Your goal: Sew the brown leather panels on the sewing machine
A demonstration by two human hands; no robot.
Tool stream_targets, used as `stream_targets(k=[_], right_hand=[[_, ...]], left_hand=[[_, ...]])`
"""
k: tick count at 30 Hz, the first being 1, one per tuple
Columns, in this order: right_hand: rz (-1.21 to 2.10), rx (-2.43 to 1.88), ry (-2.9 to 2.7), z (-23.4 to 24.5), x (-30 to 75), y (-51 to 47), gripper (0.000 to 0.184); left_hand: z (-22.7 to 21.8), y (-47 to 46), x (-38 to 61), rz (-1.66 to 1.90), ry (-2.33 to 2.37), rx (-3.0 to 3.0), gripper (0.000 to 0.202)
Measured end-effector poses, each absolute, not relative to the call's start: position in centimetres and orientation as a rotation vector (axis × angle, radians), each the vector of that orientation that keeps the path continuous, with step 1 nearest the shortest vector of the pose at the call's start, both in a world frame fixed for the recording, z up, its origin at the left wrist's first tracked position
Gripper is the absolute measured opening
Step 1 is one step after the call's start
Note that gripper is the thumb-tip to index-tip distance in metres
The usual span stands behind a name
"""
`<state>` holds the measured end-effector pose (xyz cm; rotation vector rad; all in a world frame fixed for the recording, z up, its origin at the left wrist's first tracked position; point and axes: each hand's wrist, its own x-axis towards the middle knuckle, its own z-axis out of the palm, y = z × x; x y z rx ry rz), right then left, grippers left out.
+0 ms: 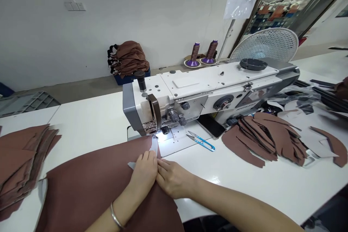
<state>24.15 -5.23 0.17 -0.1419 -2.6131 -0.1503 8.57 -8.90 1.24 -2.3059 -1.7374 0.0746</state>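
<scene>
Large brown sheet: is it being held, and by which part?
The left hand and right hand seem to hold the brown sheet by its right edge, near the sewing machine.

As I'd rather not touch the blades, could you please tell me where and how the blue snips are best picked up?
Probably by the blue handle end, coming from the near right side: the snips lie flat, with that end toward the person's right and the slightly parted blades pointing left, away from such an approach.
</scene>
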Motion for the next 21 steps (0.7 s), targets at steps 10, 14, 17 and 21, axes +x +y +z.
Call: stream_targets(k=[10,14,17,21], right_hand=[[-0.219,-0.179,-2.543,-0.1,24.1,-4.7,0.027],[-0.242,-0.197,-2.510,-0.3,23.8,-4.2,0.023],[-0.259,-0.213,-2.482,-0.4,23.6,-3.8,0.022],[-0.260,-0.230,-2.477,-0.4,23.5,-3.3,0.023]], left_hand=[[0.8,-8.4,8.6,-0.014,-1.632,-2.314,0.017],[0.6,-7.8,8.1,-0.071,-1.557,-2.305,0.019],[0.3,-7.3,7.7,-0.085,-1.496,-2.322,0.022],[-0.1,-6.3,7.6,-0.079,-1.519,-2.299,0.023]])
